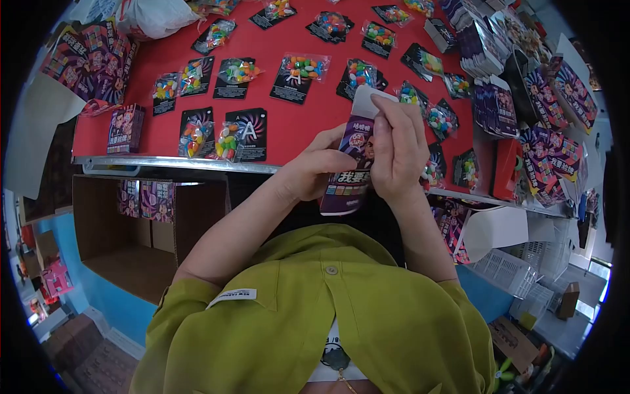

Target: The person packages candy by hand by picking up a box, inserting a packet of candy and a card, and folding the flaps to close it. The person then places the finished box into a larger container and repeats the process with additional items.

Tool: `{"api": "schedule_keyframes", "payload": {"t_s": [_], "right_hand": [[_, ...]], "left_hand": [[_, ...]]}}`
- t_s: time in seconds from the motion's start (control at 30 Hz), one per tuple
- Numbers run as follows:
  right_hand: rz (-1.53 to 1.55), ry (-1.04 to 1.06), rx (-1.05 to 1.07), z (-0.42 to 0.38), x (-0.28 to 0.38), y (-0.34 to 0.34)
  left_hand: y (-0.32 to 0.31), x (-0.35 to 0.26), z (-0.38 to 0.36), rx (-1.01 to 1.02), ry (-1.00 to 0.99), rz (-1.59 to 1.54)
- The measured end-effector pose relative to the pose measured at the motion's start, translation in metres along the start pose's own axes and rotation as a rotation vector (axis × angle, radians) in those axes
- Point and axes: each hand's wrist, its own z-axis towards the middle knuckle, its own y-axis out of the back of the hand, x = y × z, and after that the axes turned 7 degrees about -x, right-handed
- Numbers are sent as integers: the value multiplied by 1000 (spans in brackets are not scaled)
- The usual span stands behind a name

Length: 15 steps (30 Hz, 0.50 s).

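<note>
I hold a small purple carton [349,176] upright in front of my chest, its white top flap [367,100] standing open. My left hand [314,172] wraps around the carton's left side. My right hand [396,150] grips its right side, with the fingers up at the open flap. Both hands are over the near edge of the red table [289,131].
Several clear candy packets on black cards, one of them [239,134], lie spread over the table. Stacks of purple cartons [493,105] stand at the right and one stack [125,128] at the left. An open cardboard box [134,233] sits below left, white baskets [505,269] below right.
</note>
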Motion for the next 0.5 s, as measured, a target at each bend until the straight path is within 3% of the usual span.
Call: {"api": "schedule_keyframes", "payload": {"t_s": [0.1,0.13,0.23,0.3,0.33,0.43,0.5], "right_hand": [[91,-141,-34,5,-7,-6],[88,-144,-33,3,-9,-5],[-121,-160,-136,-8,-13,-2],[324,-466,-77,-29,-11,9],[241,-269,-8,-37,-12,16],[194,4,176,-53,-11,40],[233,24,249,-60,-6,42]], "left_hand": [[-6,1,2,-247,-26,32],[-5,3,3,-246,-23,30],[-3,6,1,-441,-5,153],[-5,6,-3,-486,107,9],[-10,4,-7,-504,177,-58],[-12,10,-9,-622,327,-308],[-14,8,-10,-662,349,-349]]}}
